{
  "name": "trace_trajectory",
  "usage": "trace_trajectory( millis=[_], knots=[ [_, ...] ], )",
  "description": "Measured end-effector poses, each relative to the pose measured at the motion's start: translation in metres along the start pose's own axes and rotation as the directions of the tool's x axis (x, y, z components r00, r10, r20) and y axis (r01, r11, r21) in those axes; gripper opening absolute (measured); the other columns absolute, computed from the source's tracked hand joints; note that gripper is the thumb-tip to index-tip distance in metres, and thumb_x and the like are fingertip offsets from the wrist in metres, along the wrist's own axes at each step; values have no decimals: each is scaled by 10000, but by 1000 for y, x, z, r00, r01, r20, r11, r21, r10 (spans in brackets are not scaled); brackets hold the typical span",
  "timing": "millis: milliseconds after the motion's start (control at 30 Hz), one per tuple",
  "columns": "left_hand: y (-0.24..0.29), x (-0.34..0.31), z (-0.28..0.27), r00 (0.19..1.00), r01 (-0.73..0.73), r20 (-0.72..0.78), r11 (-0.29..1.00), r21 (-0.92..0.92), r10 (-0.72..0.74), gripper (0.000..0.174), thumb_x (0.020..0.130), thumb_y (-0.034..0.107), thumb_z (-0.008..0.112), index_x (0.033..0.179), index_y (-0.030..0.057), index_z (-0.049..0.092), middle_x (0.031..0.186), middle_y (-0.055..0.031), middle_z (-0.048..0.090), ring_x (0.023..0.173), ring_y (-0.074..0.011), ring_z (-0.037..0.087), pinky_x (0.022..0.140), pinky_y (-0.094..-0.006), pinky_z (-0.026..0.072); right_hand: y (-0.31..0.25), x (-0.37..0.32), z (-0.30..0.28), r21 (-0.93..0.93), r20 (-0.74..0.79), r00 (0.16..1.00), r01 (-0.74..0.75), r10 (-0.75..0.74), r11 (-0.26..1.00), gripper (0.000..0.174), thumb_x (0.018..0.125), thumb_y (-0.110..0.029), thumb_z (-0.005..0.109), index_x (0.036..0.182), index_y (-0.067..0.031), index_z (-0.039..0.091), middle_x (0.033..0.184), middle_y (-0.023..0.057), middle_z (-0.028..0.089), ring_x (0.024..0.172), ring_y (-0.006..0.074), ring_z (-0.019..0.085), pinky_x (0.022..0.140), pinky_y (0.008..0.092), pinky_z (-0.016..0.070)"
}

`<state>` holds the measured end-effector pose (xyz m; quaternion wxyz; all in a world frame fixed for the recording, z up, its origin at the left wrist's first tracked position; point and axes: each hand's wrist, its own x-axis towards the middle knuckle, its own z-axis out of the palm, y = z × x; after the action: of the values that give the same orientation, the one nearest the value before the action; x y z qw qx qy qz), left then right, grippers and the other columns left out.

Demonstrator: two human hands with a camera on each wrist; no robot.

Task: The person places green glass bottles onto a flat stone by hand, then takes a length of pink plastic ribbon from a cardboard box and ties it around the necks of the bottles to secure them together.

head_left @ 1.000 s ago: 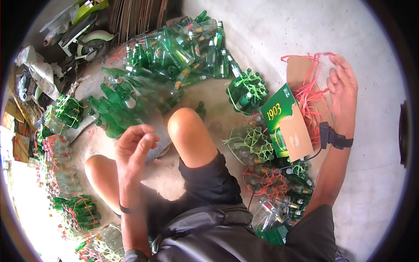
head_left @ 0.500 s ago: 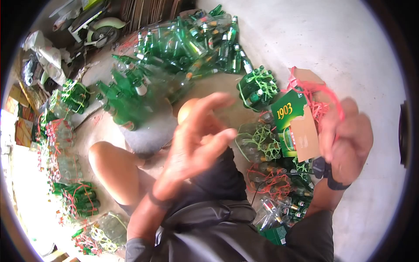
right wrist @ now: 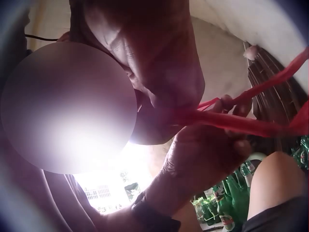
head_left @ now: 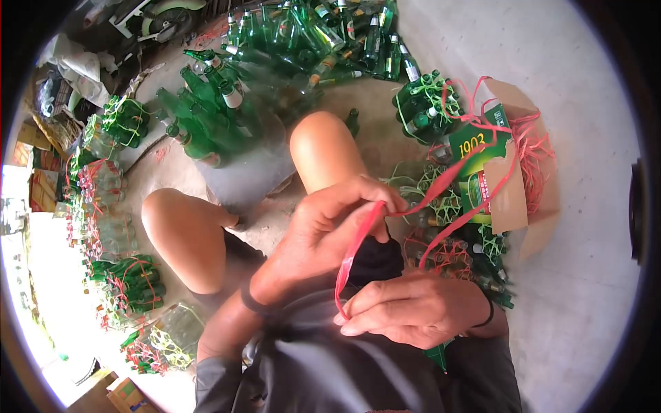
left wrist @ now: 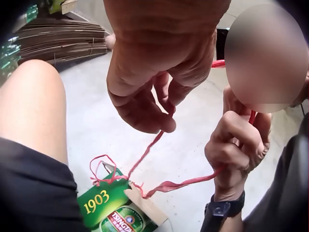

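My left hand pinches a red plastic strip between thumb and fingers, in front of the knees. Lower and to the right, my right hand grips the same strip, which spans the gap between both hands. From the hands, two lengths of it run back to an open green cardboard box marked 1903, where a tangle of red strips lies. In the left wrist view, the right hand has its fingers curled round the strip. The right wrist view shows the strip crossing before the left hand.
Loose green bottles lie heaped at the back, and more stand at centre left. A bundle of bottles tied with light green strips stands beside the box. Tied bundles line the left side. A motorbike is at the back left.
The right hand has drawn red strip out of the box and come down toward the lap. The left hand has moved right and now pinches the strip too.
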<state>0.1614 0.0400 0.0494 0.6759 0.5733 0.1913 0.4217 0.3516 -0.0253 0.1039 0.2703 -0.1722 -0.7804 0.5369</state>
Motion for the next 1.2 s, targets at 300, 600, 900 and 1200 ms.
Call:
trace_trajectory(
  millis=[300, 600, 900, 1200],
  knots=[
    [17, -41, -25, 914, -102, -405, 983, -155, 31, 170, 1060, 188, 525, 1062, 18, 532, 903, -167, 658, 698, -200, 616, 612, -304, 530, 30, -8, 21, 122, 66, 933, -358, 353, 926, 617, 918, -4, 646, 1486, -64, 412, 1173, 138, 660, 998, 316, 696, 833, 375, 547],
    [31, -88, -55, 824, -181, -504, 964, 196, 258, 133, 987, 115, 595, 930, 0, 560, 821, -89, 559, 721, -162, 544, 703, -303, 481, 51, -12, 17, 236, -34, 903, -409, 428, 881, 451, 1000, -102, 634, 1412, -63, 454, 1071, 91, 689, 805, 139, 627, 770, 299, 513],
    [58, -124, -52, 684, -102, -660, 937, 334, 310, 163, 897, 127, 687, 845, 2, 595, 766, -43, 500, 661, -141, 435, 598, -282, 393, 65, 0, 9, 378, -305, 741, -482, 598, 790, 481, 1061, -82, 483, 1515, -51, 327, 1003, 117, 706, 606, 72, 575, 564, 228, 528],
    [75, -147, -61, 708, -352, -584, 916, 194, 396, 322, 891, 168, 738, 702, 67, 497, 759, -11, 381, 608, -128, 353, 518, -301, 282, 93, 8, 24, -2, -370, 801, -507, 470, 862, 362, 901, -2, 626, 1256, -25, 560, 792, 155, 684, 722, 350, 688, 650, 430, 519]
  ],
)
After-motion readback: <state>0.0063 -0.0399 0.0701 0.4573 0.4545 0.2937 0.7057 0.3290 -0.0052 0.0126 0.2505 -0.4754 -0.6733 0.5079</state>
